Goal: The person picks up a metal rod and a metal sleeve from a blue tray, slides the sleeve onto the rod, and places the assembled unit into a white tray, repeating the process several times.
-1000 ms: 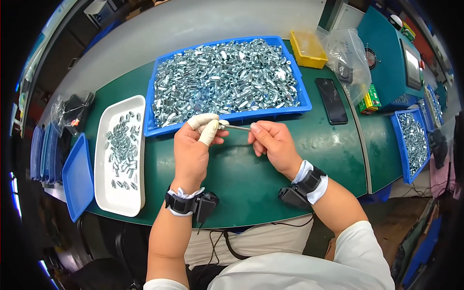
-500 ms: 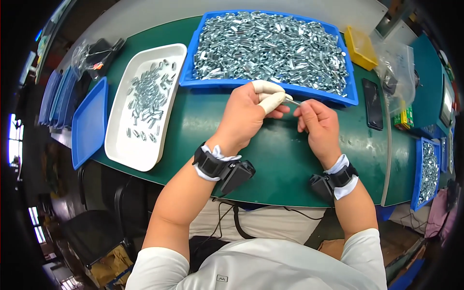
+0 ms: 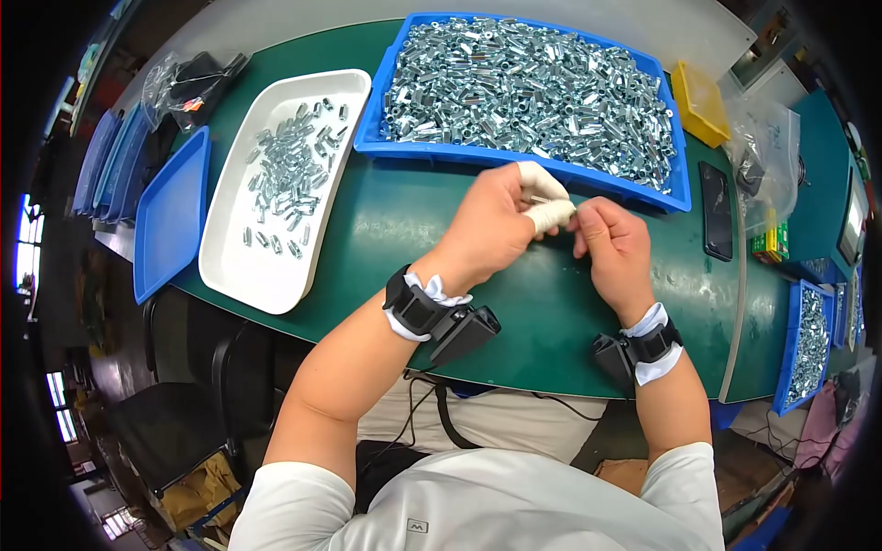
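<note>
My left hand (image 3: 501, 216), with white coverings on its thumb and forefinger, is closed in a pinch in front of the large blue tray. A small silvery metal piece shows only slightly at its fingertips. My right hand (image 3: 614, 243) is bare and closed too, its thumb and forefinger meeting the left fingertips; what it grips is hidden. The large blue tray (image 3: 533, 163) behind both hands is heaped with silvery metal sleeves (image 3: 524, 92). To the left, a white tray (image 3: 262, 292) holds a smaller, looser spread of similar sleeves (image 3: 289, 170).
An empty blue tray (image 3: 172, 216) leans at the table's left edge by stacked blue trays (image 3: 110, 170). On the right are a black phone (image 3: 717, 211), a yellow bin (image 3: 700, 106), a clear plastic bag (image 3: 767, 156) and another filled blue tray (image 3: 808, 344). A chair (image 3: 175, 418) stands lower left.
Both hands have shifted slightly right and lower in the picture, and their fingertips have drawn together. The thin metal piece that showed between them is now mostly covered. The view has tilted slightly.
</note>
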A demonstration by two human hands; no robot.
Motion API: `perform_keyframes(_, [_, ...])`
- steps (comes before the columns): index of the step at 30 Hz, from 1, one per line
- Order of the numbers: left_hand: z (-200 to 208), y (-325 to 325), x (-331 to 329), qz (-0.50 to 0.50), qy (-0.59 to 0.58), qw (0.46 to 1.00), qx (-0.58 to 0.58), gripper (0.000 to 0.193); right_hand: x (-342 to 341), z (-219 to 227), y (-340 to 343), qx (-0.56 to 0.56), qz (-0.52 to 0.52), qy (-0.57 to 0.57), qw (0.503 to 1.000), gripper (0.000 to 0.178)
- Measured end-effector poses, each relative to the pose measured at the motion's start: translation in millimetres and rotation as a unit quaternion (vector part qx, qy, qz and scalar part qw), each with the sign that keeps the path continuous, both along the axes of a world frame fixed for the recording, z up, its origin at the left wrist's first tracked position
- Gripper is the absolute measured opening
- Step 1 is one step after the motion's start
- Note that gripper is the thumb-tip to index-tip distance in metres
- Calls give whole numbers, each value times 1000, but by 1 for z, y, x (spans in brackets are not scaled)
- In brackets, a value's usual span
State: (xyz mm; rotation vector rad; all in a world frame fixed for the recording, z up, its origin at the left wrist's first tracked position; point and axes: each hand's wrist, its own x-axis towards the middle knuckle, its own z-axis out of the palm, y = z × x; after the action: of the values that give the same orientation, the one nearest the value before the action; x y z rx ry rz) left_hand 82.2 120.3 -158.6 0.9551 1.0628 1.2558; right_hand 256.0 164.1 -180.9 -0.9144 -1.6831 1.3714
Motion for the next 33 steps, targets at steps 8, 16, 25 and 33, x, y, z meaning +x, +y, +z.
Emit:
perform_keyframes(8, [-14,0,7,32,107,985,131,7,6,10,4,-187,98,76,974,37])
perform_keyframes(16, [-5,1,12,44,166,972,157,9,7,13,6,-213,88,99,968,39])
perform_keyframes(25, [-6,-2,10,60,147,974,164,15,3,12,2,-166,60,105,979,44])
perform_keyframes(33, [24,-14,-20,112,234,965,35,12,4,6,2,-114,44,100,987,44])
